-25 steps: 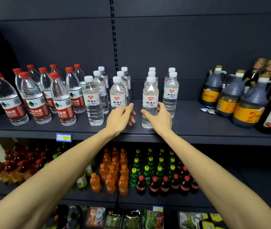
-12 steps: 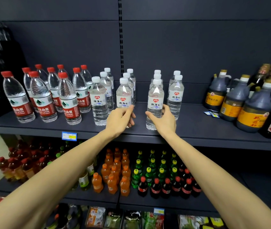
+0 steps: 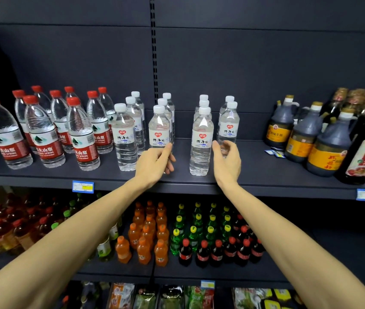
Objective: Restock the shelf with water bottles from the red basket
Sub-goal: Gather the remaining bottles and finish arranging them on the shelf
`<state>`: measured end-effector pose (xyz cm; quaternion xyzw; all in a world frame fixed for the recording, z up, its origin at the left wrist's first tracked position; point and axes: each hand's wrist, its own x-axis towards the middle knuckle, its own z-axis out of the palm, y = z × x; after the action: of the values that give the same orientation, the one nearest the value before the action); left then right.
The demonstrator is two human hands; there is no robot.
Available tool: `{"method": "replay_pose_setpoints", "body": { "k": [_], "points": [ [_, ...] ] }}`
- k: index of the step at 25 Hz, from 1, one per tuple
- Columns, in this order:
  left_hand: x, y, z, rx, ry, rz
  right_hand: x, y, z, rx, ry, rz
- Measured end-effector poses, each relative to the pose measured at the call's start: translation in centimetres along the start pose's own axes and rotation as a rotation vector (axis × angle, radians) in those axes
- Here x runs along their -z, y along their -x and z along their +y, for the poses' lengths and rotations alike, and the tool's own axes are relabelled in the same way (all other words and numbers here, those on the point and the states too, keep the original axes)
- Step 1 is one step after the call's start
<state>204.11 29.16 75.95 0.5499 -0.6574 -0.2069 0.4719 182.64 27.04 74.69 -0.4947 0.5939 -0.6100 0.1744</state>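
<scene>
Two bare hands are reaching onto the shelf (image 3: 255, 172). The left hand (image 3: 154, 162) is cupping a white-capped water bottle (image 3: 159, 128), its grip half open around the base. The right hand (image 3: 227, 161) is hovering loosely open, empty, just beside another bottle (image 3: 200, 141) standing upright.

A shop: dark shelves (image 3: 255, 172) carry rows of water bottles (image 3: 201, 141), sodas (image 3: 203, 253) and price tags (image 3: 82, 186) (blue-edged).

Dark shelf (image 3: 255, 172) carries water bottles (image 3: 201, 141) (upright) and sauce jugs (image 3: 328, 148).
</scene>
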Motion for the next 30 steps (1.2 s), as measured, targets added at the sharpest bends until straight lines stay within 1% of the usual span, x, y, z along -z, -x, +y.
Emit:
{"method": "replay_pose_setpoints", "body": {
  "k": [2, 3, 5, 8, 10, 14, 17, 23, 27, 29, 30],
  "points": [
    [-0.5, -0.5, 0.1, 0.017, 0.029, 0.004, 0.7, -1.5, 0.7, -0.013, 0.089, 0.076],
    [-0.9, -0.8, 0.4, 0.022, 0.04, 0.011, 0.9, -2.4, 1.2, -0.029, 0.141, 0.068],
    [-2.1, -1.1, 1.3, 0.006, -0.002, 0.035, 1.0, -4.0, 2.2, -0.086, 0.228, 0.006],
    [-3.8, -1.0, 3.3, -0.057, -0.164, 0.091, 0.6, -5.5, 3.1, -0.122, 0.299, -0.074],
    [-4.7, -1.0, 4.0, -0.062, -0.209, 0.065, 0.0, -6.2, 3.4, -0.112, 0.305, -0.105],
    [-6.1, -1.7, 4.1, 0.01, -0.164, -0.004, -0.7, -7.2, 4.0, -0.111, 0.317, -0.103],
    [-6.3, -2.1, 3.7, -0.007, -0.21, -0.034, -0.6, -7.9, 4.6, -0.089, 0.341, -0.133],
    [-6.3, -2.3, 3.1, -0.022, -0.208, -0.039, -0.4, -8.7, 4.7, -0.073, 0.372, -0.167],
    [-5.9, -2.1, 3.5, -0.059, -0.186, -0.035, -0.3, -8.6, 4.6, -0.111, 0.347, -0.175],
    [-5.2, -2.2, 3.8, -0.079, -0.172, -0.013, -0.2, -8.2, 3.8, -0.137, 0.337, -0.141],
    [-4.8, -2.4, 3.9, -0.09, -0.164, 0.002, -0.1, -7.8, 3.1, -0.127, 0.327, -0.095]
  ]
}}
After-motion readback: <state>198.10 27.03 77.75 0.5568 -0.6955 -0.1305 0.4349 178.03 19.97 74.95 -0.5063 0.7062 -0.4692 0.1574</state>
